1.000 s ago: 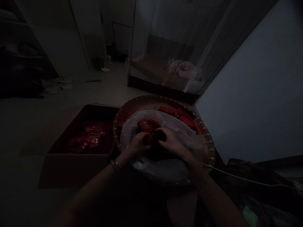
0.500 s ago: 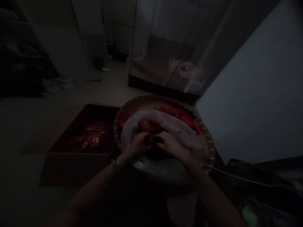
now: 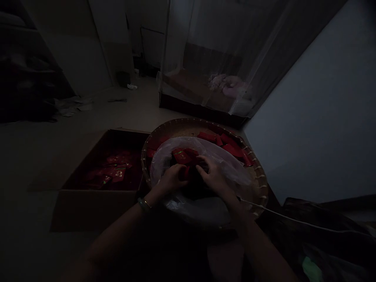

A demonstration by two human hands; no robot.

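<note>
The scene is very dim. Both my hands are inside a clear plastic bag [image 3: 226, 164] that lies in a round woven basket [image 3: 258, 178]. My left hand [image 3: 170, 181], a bangle on its wrist, is curled around small red packets [image 3: 182, 156] piled in the bag. My right hand [image 3: 214, 176] rests just to its right with fingers spread over the dark pile, its fingertips touching the packets. More red packets [image 3: 227, 144] lie loose at the basket's far side.
An open cardboard box [image 3: 96, 203] with several red packets stands on the floor left of the basket. A netted frame [image 3: 205, 70] with a bed stands beyond. A pale wall [image 3: 317, 129] rises at right. A thin white cable [image 3: 293, 221] runs across dark cloth at right.
My right hand has opened and shifted slightly forward over the pile. My left hand has stayed curled in nearly the same spot.
</note>
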